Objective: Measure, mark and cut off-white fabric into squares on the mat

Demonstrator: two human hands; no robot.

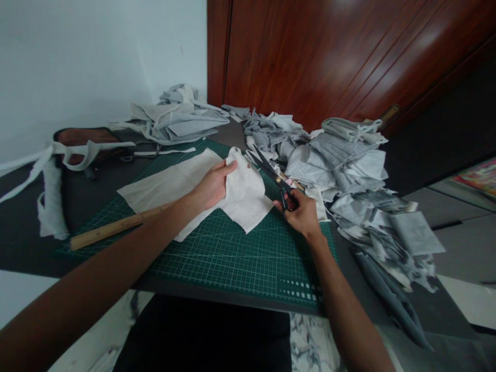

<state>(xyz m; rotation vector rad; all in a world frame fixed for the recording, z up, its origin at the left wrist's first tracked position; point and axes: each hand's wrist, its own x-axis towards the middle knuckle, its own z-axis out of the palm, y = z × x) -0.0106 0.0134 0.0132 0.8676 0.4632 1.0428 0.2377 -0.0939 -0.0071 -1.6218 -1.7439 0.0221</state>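
The left hand (212, 187) grips a cream fabric piece (245, 192) over the green cutting mat (232, 266); the right hand (303, 213) holds black-handled scissors (278, 179), blades parted, near the cream fabric piece.

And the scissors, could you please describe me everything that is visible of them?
The scissors have black handles, dark, metal-looking blades and a gold-coloured pivot. The right hand grips the handles above the green cutting mat. The blades are slightly open and point forward and leftward, beside the pale cloth in the left hand; whether they touch it is unclear.
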